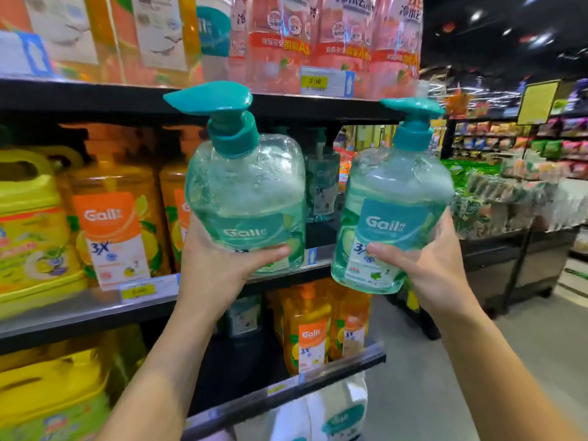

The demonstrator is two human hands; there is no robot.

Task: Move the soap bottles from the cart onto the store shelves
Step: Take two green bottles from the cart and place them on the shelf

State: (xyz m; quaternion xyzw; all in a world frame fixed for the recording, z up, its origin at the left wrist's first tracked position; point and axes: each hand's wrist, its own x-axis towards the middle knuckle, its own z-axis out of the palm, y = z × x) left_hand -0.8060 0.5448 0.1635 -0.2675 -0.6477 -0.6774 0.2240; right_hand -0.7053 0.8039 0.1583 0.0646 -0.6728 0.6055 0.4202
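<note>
1. Left hand grips the left soap bottle low, before the middle shelf.
2. Right hand grips the right soap bottle.
3. Both stand nearly upright, teal pumps up, spouts pointing left; clear green.

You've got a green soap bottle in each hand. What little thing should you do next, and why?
Probably the left hand should slide the left bottle forward onto the middle shelf. It hangs level with the dark gap, where a matching green bottle stands further back. The right hand and right bottle can wait.
</note>
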